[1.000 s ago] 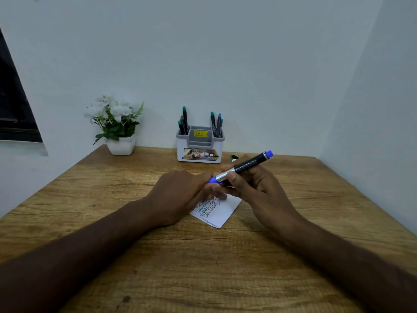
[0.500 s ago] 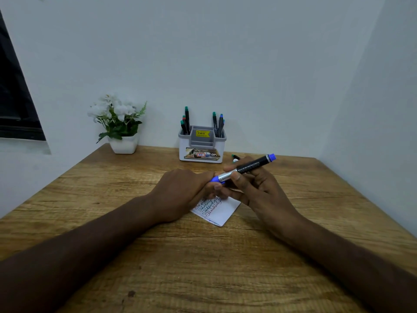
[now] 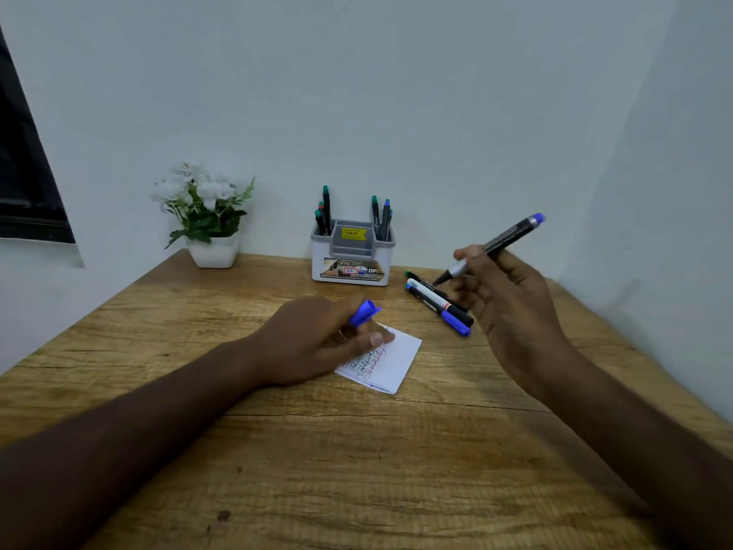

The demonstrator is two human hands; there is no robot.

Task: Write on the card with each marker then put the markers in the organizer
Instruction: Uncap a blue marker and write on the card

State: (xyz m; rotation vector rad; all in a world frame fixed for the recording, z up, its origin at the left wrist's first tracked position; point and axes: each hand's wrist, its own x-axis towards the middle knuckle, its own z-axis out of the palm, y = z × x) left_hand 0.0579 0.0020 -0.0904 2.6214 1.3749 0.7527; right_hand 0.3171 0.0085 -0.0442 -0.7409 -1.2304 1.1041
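My right hand (image 3: 503,295) holds an uncapped blue marker (image 3: 499,242) raised above the table, its tip pointing down-left. My left hand (image 3: 317,339) grips the marker's blue cap (image 3: 364,313) and rests on the white card (image 3: 386,363), which carries several lines of writing. Two more markers (image 3: 438,303) lie on the table just left of my right hand. The grey-and-white organizer (image 3: 353,256) stands at the back by the wall with several markers upright in its side slots.
A white pot of white flowers (image 3: 206,220) stands at the back left of the wooden table (image 3: 357,470). White walls close in behind and on the right. A dark window edge (image 3: 23,172) shows on the far left.
The cap has come off the blue marker. My right hand has moved up and to the right with the marker, while my left hand stays on the card holding the cap.
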